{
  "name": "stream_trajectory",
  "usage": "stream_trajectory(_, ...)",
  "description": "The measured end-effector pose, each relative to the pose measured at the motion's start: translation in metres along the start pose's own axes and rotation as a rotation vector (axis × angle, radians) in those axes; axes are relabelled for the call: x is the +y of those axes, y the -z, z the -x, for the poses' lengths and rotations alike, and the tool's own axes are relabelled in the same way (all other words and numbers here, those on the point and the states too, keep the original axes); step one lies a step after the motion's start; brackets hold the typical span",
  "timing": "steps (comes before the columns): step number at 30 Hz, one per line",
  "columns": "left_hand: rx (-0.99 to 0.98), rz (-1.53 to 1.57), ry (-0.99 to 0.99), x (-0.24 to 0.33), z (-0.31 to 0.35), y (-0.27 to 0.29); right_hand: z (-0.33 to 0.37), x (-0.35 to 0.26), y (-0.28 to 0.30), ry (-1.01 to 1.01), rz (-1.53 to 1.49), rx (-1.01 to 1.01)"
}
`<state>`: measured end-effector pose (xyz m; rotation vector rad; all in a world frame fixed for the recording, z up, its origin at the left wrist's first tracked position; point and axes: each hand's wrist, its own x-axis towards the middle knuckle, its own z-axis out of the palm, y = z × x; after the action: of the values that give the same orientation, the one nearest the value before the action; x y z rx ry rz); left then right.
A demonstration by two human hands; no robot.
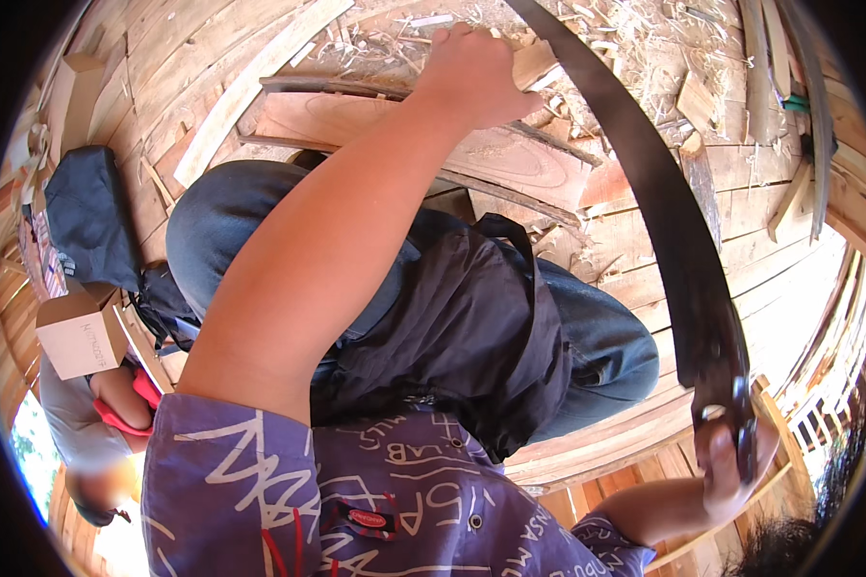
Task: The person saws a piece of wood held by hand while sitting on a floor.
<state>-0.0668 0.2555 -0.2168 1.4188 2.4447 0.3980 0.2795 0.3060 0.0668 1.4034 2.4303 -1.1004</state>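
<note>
My right hand (731,466) is raised at the right, its fingers wrapped round the handle of a long dark machete (659,207). The broad, curved blade reaches up and left, past the top edge of the view. My left hand (467,77) is stretched forward, fingers curled over a small light block of wood (534,63) that shows beside the thumb. Part of this block is hidden by the hand. Below the left wrist lies a wide plank with bark edges (524,159), in front of my folded legs.
Wood shavings (635,67) cover the plank floor ahead. A pale strip of wood (250,91) lies at the left, and long boards (765,67) stand at the right. A black bag (91,212), a cardboard box (79,337) and another person (77,423) are at the far left.
</note>
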Motion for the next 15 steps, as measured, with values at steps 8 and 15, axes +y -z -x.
stream_trajectory(8, -0.044, -0.040, 0.021, -0.002, 0.003, 0.005, 0.025, 0.021, 0.007, 0.160, 0.270, 0.152)
stream_trajectory(15, -0.040, -0.042, 0.024, -0.006, -0.003, 0.006, -0.082, -0.033, -0.046, -0.067, -0.271, 0.043)
